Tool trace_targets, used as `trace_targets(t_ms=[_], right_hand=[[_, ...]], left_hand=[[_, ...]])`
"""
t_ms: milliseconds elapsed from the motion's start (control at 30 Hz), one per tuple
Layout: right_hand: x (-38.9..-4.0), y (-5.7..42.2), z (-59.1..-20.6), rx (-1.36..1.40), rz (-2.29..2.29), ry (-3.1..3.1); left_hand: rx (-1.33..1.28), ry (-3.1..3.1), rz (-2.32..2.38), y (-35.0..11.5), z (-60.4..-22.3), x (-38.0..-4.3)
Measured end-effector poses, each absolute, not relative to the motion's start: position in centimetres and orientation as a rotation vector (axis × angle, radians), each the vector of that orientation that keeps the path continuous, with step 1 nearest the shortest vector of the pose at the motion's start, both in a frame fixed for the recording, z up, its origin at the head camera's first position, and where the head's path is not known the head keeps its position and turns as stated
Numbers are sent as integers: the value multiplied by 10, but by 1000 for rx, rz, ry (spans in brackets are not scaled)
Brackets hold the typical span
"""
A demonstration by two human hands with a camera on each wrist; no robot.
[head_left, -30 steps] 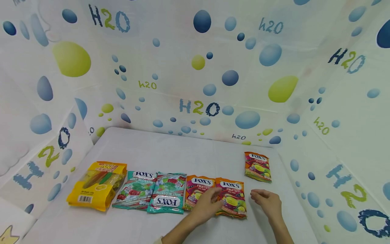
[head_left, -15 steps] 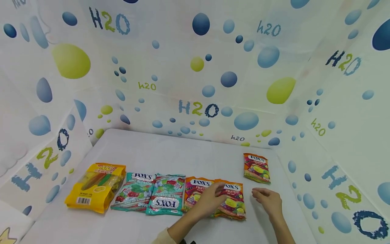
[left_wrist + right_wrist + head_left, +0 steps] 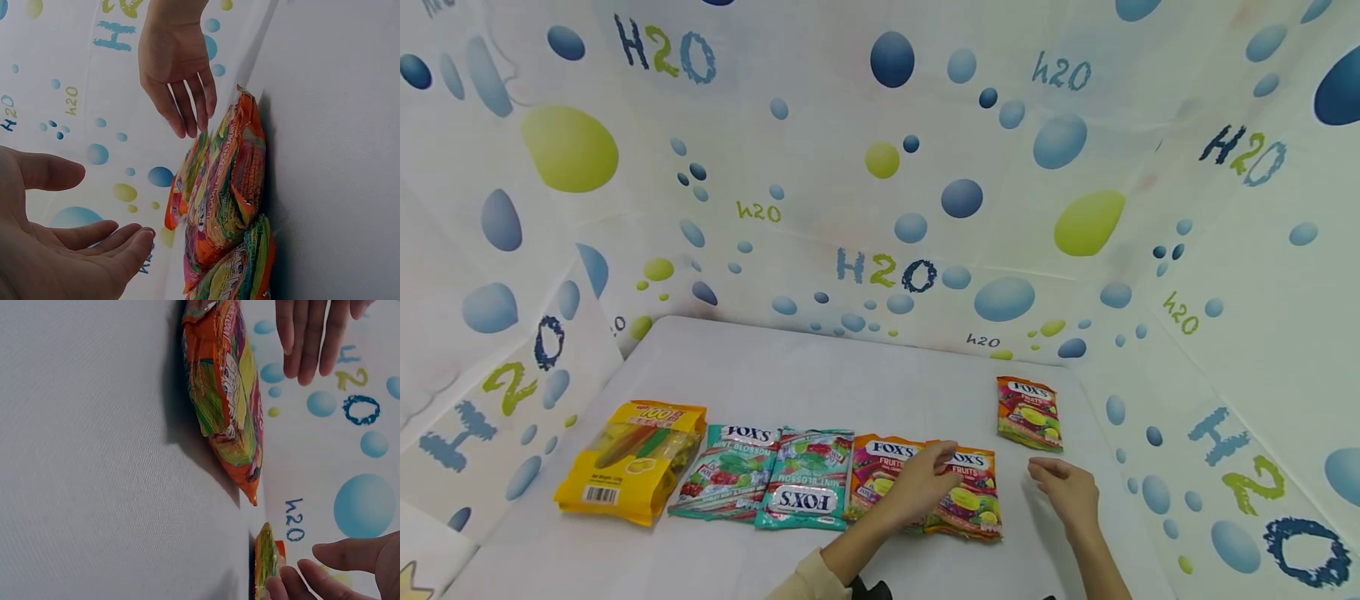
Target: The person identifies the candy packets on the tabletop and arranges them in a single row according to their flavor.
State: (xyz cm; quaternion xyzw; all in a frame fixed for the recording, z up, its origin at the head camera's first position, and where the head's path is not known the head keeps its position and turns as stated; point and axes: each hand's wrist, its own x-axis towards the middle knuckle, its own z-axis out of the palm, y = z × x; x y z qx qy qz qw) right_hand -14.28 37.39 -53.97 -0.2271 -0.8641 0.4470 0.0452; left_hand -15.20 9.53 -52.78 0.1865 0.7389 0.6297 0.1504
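My left hand (image 3: 917, 487) hovers over two orange Fox's Fruits candy bags, the left one (image 3: 880, 467) and the right one (image 3: 966, 504), partly covering both. Its fingers are relaxed, with thumb apart, and hold nothing. To the right of these bags, my right hand (image 3: 1067, 496) hangs above the white table, also holding nothing. The left wrist view shows a gap between the left hand (image 3: 69, 250) and the nearest bag (image 3: 219, 194). Farther back at the right lies a third Fox's Fruits bag (image 3: 1028, 414).
Two teal Fox's Mint Blossom bags, one (image 3: 726, 475) beside an inverted one (image 3: 805, 479), continue the row leftward. A larger yellow candy bag (image 3: 632, 462) ends it. Printed H2O sheeting (image 3: 820, 150) walls the white table (image 3: 820, 383) at the back and sides.
Both hands have drifted slightly right relative to the bags. The head view has shifted a little. All the bags keep their places on the table.
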Motion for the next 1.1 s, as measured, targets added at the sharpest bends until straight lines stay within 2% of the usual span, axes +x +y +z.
trace_targets(t_ms=[1100], right_hand=[[-153,387,-538,-709,1236,-2630]], left_hand=[[504,2168,1757,116,-538,-178]])
